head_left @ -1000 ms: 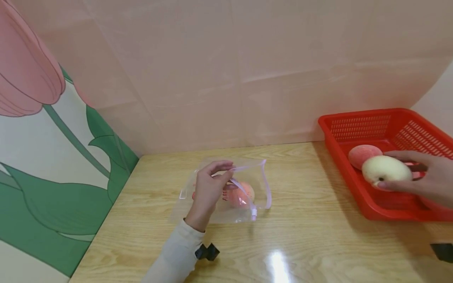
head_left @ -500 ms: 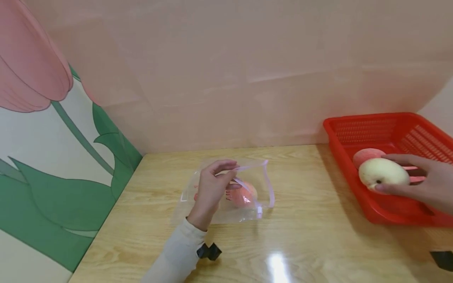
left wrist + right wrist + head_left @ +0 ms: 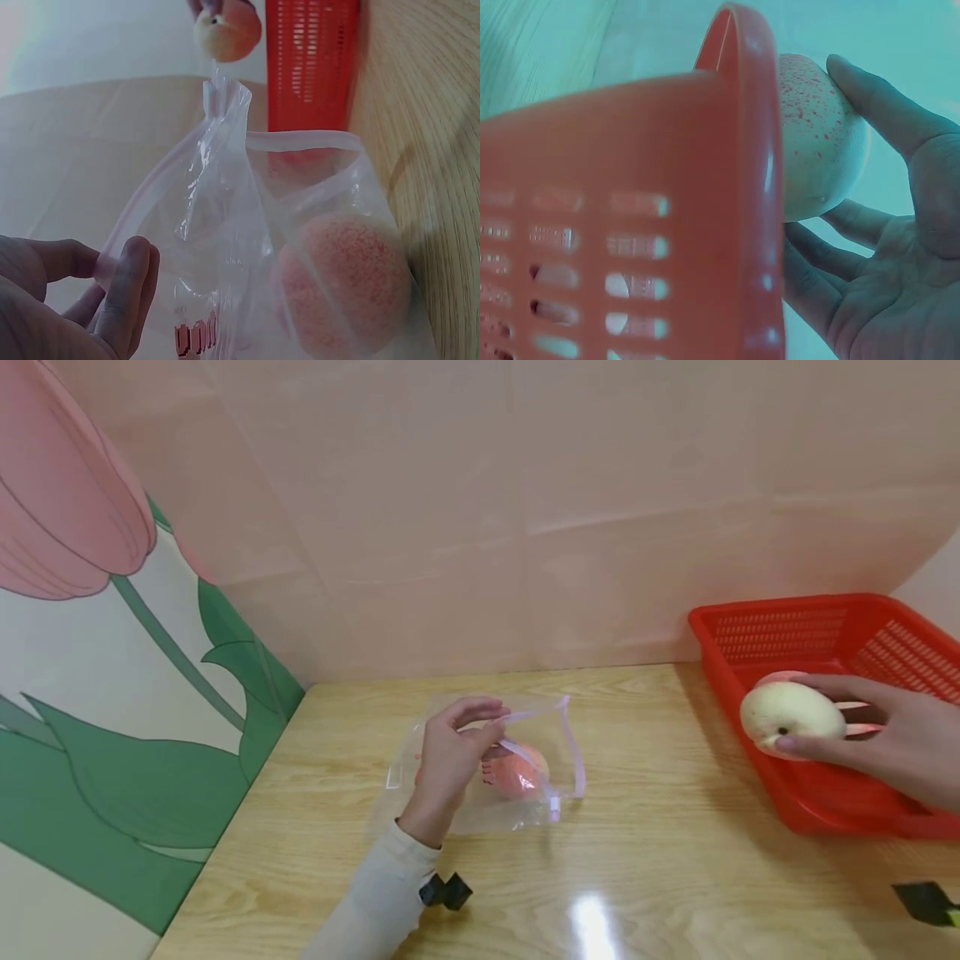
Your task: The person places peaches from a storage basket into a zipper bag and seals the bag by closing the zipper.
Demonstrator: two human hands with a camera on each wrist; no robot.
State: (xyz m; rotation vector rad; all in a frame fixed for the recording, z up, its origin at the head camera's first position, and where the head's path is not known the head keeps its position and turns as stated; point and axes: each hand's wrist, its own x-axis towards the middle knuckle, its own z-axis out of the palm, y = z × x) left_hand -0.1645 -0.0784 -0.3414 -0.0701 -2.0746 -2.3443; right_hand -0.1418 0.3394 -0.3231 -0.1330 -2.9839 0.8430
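Note:
My left hand (image 3: 447, 760) pinches the opening edge of a clear slider zip bag (image 3: 576, 760) lying on the table. Inside the bag, a pinkish peach (image 3: 341, 281) shows through the plastic. My right hand (image 3: 896, 727) grips a pale, cream-coloured peach (image 3: 791, 718), thumb near its dark stem hollow, over the left side of a red basket (image 3: 817, 814). Red speckles cover part of this peach in the right wrist view, where the basket's rim hides its other side. Behind it, another pink peach (image 3: 783, 677) is mostly hidden.
The wooden table (image 3: 645, 860) extends between the bag and the basket. A pinkish covering (image 3: 525, 527) hangs behind the table, and a tulip-patterned panel (image 3: 180, 752) borders its left side. More pink fruit is partly visible under my right hand.
My right hand has lifted the pale peach slightly and moved it left toward the basket's side, covering more of the pink peach. My left hand keeps its pinch on the bag.

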